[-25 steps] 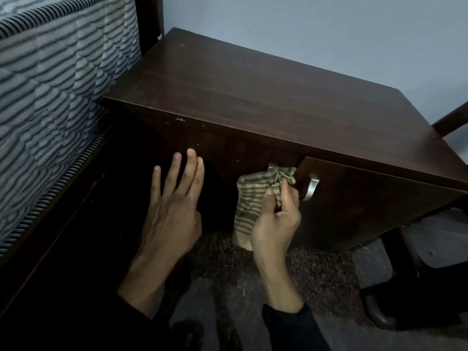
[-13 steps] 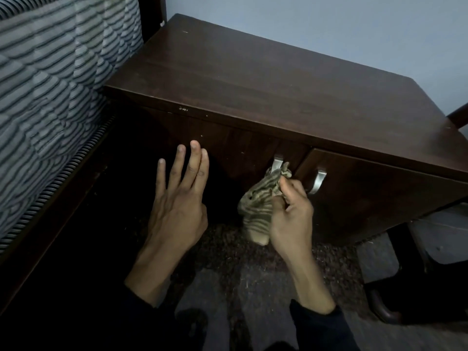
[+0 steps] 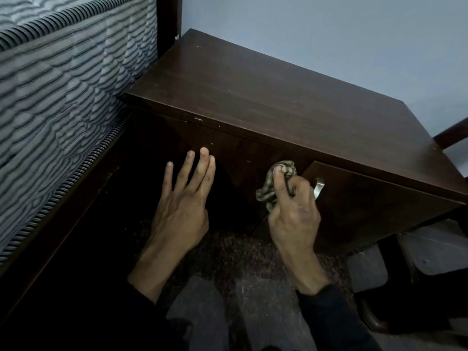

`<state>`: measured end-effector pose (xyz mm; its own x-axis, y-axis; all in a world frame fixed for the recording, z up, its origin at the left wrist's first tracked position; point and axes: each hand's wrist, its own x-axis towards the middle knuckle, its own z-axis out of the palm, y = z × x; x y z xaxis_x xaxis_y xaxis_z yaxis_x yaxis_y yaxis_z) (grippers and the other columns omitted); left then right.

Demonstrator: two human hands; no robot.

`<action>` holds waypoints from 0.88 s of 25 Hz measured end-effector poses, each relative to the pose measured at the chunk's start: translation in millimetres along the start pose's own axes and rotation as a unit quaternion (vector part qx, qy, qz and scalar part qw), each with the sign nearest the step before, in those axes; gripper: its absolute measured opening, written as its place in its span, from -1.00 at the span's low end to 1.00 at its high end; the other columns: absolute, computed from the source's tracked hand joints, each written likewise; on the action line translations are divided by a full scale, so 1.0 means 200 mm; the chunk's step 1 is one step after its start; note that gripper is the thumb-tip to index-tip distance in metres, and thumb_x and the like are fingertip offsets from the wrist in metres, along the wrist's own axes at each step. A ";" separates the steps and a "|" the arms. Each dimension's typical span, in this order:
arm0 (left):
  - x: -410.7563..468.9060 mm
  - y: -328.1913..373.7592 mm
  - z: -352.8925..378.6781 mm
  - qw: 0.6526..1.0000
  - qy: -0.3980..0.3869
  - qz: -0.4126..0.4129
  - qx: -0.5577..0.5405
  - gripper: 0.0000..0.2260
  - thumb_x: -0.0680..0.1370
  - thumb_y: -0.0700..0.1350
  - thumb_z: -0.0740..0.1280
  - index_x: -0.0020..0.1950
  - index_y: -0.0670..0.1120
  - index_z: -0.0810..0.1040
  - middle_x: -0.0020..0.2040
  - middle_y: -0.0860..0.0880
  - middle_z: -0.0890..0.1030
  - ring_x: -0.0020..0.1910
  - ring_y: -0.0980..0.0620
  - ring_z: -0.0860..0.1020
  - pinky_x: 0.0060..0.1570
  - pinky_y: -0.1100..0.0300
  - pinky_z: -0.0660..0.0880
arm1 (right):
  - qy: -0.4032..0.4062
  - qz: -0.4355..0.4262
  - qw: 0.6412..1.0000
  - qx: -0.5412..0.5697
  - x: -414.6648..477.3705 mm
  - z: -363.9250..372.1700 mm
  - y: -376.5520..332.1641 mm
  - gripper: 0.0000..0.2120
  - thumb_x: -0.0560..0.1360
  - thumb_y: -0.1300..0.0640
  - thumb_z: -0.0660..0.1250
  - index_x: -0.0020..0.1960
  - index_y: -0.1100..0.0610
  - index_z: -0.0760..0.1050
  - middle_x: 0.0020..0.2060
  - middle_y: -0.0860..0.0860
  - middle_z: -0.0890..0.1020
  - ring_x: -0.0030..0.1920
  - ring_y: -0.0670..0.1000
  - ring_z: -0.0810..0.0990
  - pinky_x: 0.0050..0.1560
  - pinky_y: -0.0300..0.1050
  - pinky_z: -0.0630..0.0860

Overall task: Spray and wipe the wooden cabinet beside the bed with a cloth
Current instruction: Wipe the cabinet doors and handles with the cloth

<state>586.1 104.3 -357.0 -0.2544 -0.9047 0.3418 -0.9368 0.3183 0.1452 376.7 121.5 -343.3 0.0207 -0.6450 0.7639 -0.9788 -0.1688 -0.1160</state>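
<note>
The dark wooden cabinet [image 3: 278, 97] stands beside the bed, its bare top facing me. My right hand [image 3: 295, 214] holds a bunched green striped cloth [image 3: 274, 183] pressed against the cabinet front, just left of a metal door handle [image 3: 319, 187]. The cloth covers the spot where the second handle sits. My left hand [image 3: 183, 206] is flat with its fingers spread on the dark left part of the cabinet front. No spray bottle is in view.
A striped mattress [image 3: 63, 97] on a dark bed frame fills the left side. A dark rug [image 3: 240, 252] lies under the cabinet. A dark wooden chair [image 3: 395, 274] stands at the right. A pale wall [image 3: 329, 34] is behind.
The cloth hung loose from my right hand; now it is bunched up and pressed higher over the left handle. My left hand has stayed in place. My view has shifted.
</note>
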 end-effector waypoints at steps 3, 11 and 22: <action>0.00 -0.01 -0.01 1.000 0.007 0.005 0.000 -0.04 0.34 -0.25 0.40 0.65 -0.13 -0.04 0.67 -0.07 -0.06 0.63 -0.10 -0.09 0.56 -0.19 -0.12 | -0.046 -0.098 0.994 -0.034 -0.01 0.03 0.10 -0.44 0.48 0.35 0.11 0.45 0.17 0.46 0.08 0.09 0.39 -0.16 0.18 0.55 -0.36 0.01 0.60; 0.00 0.00 0.00 1.000 0.006 0.000 0.001 -0.07 0.36 -0.21 0.37 0.65 -0.13 -0.03 0.66 -0.08 -0.07 0.63 -0.12 -0.08 0.56 -0.21 -0.08 | -0.098 -0.168 0.981 -0.021 -0.02 0.05 0.14 -0.61 0.53 0.22 0.11 0.33 0.17 0.43 0.01 0.09 0.34 -0.22 0.18 0.61 -0.50 -0.05 0.55; 0.01 0.03 0.00 0.999 0.032 0.022 -0.033 -0.13 0.38 -0.26 0.33 0.64 -0.12 0.03 0.66 -0.06 -0.02 0.63 -0.09 -0.06 0.57 -0.17 -0.07 | 0.079 0.104 0.978 0.164 -0.05 0.03 -0.05 -0.53 0.53 0.38 0.22 0.43 0.22 0.46 0.12 0.12 0.53 0.09 -0.06 0.56 0.16 -0.44 0.45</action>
<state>581.1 104.9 -355.2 -0.2779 -0.8700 0.4072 -0.9067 0.3776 0.1879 386.8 126.0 -353.8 -0.2293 -0.5717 0.7878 -0.8396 -0.2933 -0.4572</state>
